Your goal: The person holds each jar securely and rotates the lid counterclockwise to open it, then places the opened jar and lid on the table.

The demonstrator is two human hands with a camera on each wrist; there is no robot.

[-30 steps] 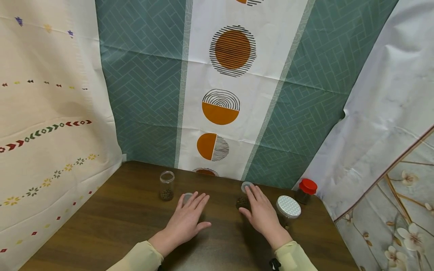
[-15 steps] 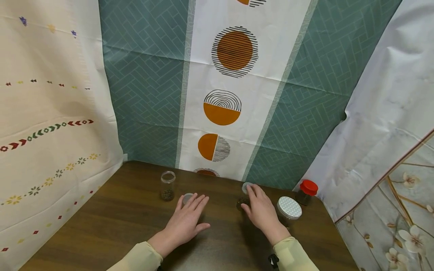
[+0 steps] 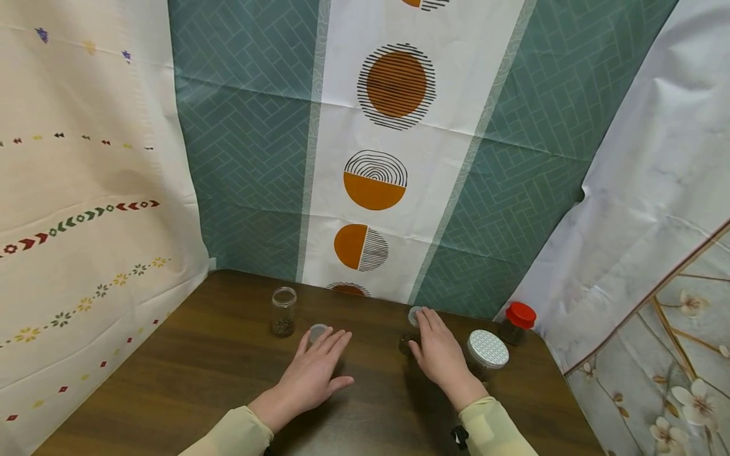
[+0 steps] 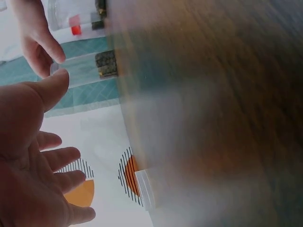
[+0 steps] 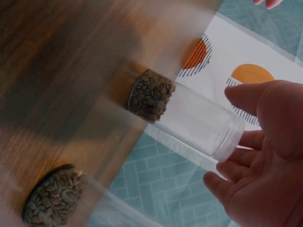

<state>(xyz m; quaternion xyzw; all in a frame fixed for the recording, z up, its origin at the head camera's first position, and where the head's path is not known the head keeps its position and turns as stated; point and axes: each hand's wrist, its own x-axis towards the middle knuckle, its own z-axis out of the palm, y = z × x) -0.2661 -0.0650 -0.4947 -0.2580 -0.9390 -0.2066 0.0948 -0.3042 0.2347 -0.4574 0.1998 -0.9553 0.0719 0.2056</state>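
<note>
My left hand (image 3: 308,383) hovers over the table with its fingers spread and holds nothing. A small translucent lid (image 3: 318,332) lies just beyond its fingertips. My right hand (image 3: 441,358) is at the top of a clear jar (image 5: 194,118) with a layer of brown pellets at its bottom. Its loosely bent fingers lie along the jar's translucent lid (image 5: 230,139), while the thumb stays a little apart on the near side. The jar stands upright, partly hidden by this hand in the head view. To the left stands an unlidded clear jar (image 3: 282,313) with pellets inside.
A larger jar with a white patterned lid (image 3: 488,348) stands right of my right hand. Behind it, near the back right corner, is a jar with a red lid (image 3: 520,314). Fabric hangings (image 3: 245,158) rise around the brown wooden table (image 3: 188,373).
My right hand's thumb and fingers have drawn in closer around the jar top. The left hand keeps nearly the same place and spread. The head view has shifted slightly.
</note>
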